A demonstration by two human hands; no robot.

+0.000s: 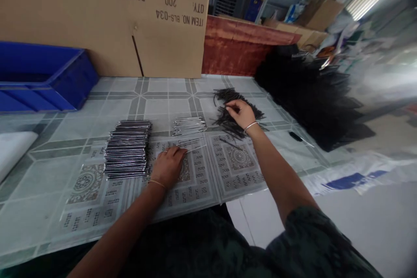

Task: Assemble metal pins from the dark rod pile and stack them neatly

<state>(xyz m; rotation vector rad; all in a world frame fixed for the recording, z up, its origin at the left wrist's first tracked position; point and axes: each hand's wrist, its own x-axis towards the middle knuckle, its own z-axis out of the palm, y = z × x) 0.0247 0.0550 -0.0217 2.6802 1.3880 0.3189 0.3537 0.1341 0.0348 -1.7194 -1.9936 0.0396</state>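
Note:
My left hand is closed round one end of a thin silvery rod, which points right over the patterned mat. Just above it lies a small pile of silvery rods. A large neat stack of dark, shiny rods lies to the left of that hand. My right hand is over a loose heap of short black strips, thumb and forefinger pinched together; what is between them is too small to make out. One dark strip lies apart on the mat.
A blue bin stands at the left, before a tall cardboard sheet. Something white lies at the left edge. At the right are a big black heap and a small black-handled tool on the table.

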